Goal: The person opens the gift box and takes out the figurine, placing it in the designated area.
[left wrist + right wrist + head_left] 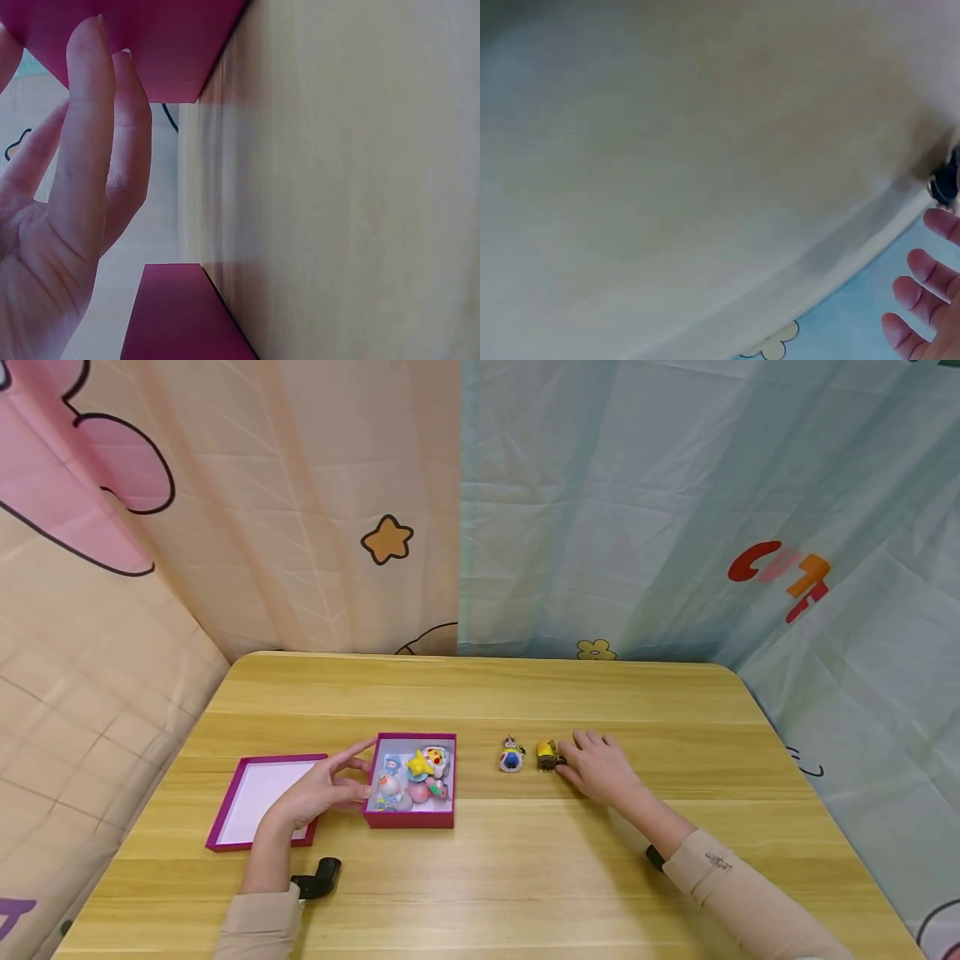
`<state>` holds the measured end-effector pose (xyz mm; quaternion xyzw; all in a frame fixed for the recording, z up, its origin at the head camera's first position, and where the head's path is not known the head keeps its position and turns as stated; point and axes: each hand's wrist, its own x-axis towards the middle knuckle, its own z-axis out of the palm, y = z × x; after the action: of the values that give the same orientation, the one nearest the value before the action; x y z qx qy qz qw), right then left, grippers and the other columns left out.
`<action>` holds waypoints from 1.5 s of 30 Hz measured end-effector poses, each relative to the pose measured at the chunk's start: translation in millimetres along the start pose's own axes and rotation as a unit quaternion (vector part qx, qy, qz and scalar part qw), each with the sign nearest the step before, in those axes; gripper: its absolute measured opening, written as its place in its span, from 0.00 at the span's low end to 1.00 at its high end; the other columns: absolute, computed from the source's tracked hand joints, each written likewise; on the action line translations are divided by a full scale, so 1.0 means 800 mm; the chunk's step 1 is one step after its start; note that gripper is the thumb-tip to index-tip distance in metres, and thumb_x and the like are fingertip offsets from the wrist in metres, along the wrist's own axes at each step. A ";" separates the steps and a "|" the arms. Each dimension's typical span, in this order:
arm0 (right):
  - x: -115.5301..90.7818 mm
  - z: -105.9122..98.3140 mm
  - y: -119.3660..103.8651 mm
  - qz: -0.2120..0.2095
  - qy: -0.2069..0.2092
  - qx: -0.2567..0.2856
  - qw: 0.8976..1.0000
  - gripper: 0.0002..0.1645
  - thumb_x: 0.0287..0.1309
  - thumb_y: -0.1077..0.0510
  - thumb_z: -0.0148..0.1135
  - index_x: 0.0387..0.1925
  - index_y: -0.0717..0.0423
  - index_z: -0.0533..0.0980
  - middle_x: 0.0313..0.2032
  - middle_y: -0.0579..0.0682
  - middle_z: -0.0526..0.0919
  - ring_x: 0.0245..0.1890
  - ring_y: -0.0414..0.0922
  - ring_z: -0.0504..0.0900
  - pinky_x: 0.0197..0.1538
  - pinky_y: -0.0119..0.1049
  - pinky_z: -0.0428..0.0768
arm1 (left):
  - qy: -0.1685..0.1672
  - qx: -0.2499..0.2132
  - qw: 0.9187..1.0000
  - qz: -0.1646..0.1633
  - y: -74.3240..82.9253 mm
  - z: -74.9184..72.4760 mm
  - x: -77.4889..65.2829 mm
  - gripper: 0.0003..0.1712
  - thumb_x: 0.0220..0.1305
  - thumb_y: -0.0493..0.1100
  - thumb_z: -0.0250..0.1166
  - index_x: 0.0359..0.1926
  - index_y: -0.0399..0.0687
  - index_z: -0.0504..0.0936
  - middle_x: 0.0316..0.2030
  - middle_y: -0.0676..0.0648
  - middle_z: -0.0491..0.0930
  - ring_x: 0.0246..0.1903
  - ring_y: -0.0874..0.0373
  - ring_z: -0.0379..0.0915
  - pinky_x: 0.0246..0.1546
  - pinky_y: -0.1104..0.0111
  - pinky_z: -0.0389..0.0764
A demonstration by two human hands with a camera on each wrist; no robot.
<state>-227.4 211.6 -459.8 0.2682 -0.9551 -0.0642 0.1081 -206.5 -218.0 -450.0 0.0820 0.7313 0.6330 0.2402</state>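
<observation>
In the head view, a magenta box (411,820) with a pale inside holds several small toy figurines, among them a yellow star-shaped one (420,763). My left hand (324,789) rests its extended fingertips against the left side of this box; the left wrist view shows the fingers (90,127) at its magenta wall. Farther right, my right hand (600,768) pinches a small yellow figurine (547,750) with a dark lower part by its right side. Most of that figurine is cut off in the right wrist view, where only a dark part (943,182) shows beside the fingertips.
A magenta box lid (234,802) lies inside up at the left, partly under my left forearm. Between the box and my right hand stands another figurine (512,755), yellow, white and blue. Printed curtains (570,510) hang behind the wooden table (510,885).
</observation>
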 end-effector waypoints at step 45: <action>0.127 -0.061 -0.161 -0.156 0.011 0.037 0.987 0.26 0.61 0.40 0.51 0.59 0.41 0.66 0.44 0.45 0.70 0.43 0.43 0.68 0.48 0.37 0.70 | -0.010 0.004 1.000 0.010 0.000 -0.002 0.000 0.45 0.56 0.36 0.65 0.70 0.49 0.51 0.55 0.32 0.59 0.42 0.45 0.76 0.42 0.60 0.80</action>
<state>-235.8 45.7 -418.8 0.4187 -0.9019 -0.0416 0.0976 -207.0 -219.3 -450.1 0.0962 0.7305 0.6319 0.2405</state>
